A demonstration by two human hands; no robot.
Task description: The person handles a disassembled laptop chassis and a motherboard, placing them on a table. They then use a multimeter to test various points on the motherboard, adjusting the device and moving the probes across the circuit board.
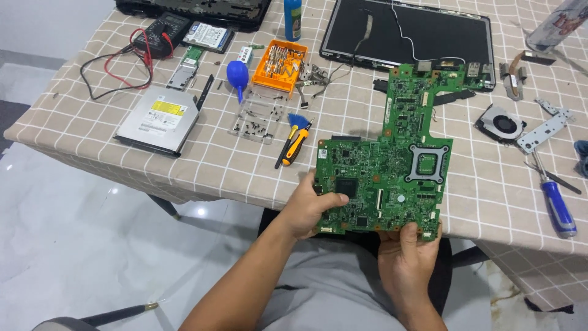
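Holding the green circuit board (392, 162) by its near edge, the person keeps it just above the checked tablecloth (245, 165), near the table's front edge and over the lap. The left hand (309, 211) is clamped on the board's lower left corner, thumb lying on the top face beside a square black chip; the right hand (407, 251) is closed on the bottom edge toward the right, fingertips curling over the rim. The board is irregular in outline, wide at the near end and narrowing into an arm that runs away from the person, with a square grey socket frame right of centre and many small components and connectors. Judging by how things lie, the disassembly looks well advanced: the board is already free of any casing, and the parts around it are separate. An orange and black screwdriver (294, 144) lies just left of the board, a clear screw tray (257, 116) and an orange parts box (280, 64) beyond it, a silver optical drive (160, 116) further left. A screen panel (407, 30) lies behind, a round fan (499, 122) and a blue-handled screwdriver (557, 205) to the right.
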